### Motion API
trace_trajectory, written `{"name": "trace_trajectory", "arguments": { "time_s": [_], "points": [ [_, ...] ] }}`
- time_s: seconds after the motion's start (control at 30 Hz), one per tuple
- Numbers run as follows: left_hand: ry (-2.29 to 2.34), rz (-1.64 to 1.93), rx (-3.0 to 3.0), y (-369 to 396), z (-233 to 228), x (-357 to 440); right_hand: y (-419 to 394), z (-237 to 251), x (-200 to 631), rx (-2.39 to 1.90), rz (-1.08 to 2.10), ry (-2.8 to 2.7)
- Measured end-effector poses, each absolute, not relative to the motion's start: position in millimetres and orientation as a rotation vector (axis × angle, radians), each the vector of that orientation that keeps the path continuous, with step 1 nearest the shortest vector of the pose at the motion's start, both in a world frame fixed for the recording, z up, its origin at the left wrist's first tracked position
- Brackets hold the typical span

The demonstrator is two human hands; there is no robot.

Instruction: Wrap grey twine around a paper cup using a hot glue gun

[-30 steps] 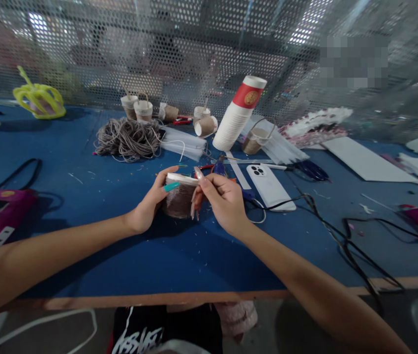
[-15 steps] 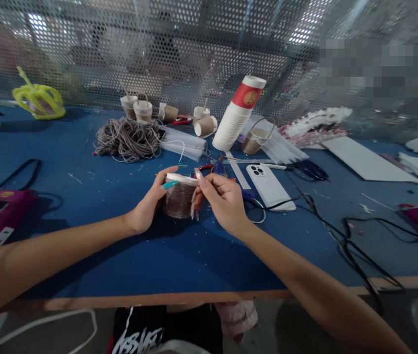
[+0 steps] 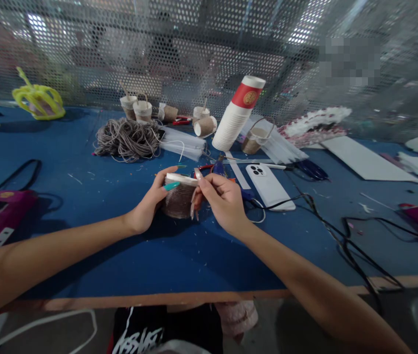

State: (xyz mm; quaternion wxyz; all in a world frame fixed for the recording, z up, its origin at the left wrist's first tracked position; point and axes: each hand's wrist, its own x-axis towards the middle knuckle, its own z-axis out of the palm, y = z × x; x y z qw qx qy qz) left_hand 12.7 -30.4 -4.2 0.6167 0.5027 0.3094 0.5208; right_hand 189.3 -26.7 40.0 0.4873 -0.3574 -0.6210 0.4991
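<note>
Between my hands is a small paper cup (image 3: 178,200) wrapped in brown cord, with a white band around its rim. My left hand (image 3: 149,201) grips its left side, the thumb lying along the front just under the rim. At the right of the rim, my right hand (image 3: 223,199) presses thumb and fingers together against the white band; the other fingertips reach down the cup's side. Part of the cup is hidden by the fingers. Just behind it are red-handled pliers (image 3: 204,167) and a blue-handled tool (image 3: 219,167), both partly covered.
A bundle of grey cord (image 3: 128,140), a leaning stack of paper cups (image 3: 236,115) and several small cord-wrapped cups stand behind. Right of my hands lies a white phone (image 3: 270,187) beside black cables (image 3: 315,209). A purple glue gun (image 3: 13,211) is on the left.
My left thumb has shifted very slightly to the right on the cup. Otherwise both hands and the cup stay in place.
</note>
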Motion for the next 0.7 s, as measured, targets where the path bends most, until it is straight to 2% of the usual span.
{"name": "trace_trajectory", "arguments": {
  "time_s": [0.7],
  "points": [
    [0.756, 1.19, 1.211, -29.5, -3.2, 12.4, -27.4, 38.1, 188.8, -0.884, 1.13, -1.564]
  ]
}}
